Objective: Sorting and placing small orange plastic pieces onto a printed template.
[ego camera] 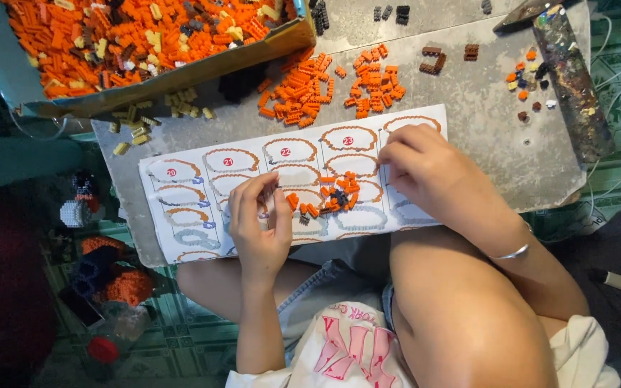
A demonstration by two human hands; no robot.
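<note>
Left hand (259, 224) raised, fingers curled, tips pinched together. Right hand (425, 172) palm down, fingers bent, forearm extended.

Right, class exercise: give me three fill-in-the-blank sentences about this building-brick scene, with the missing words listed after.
1. The cardboard box holds mostly ____ small bricks.
2. The left hand and right hand rest on a printed ____ sheet.
3. A small pile of bricks lies on the sheet ____ the two hands.
4. The right wrist wears a silver ____.

Missing words: orange; instruction; between; bracelet
</note>
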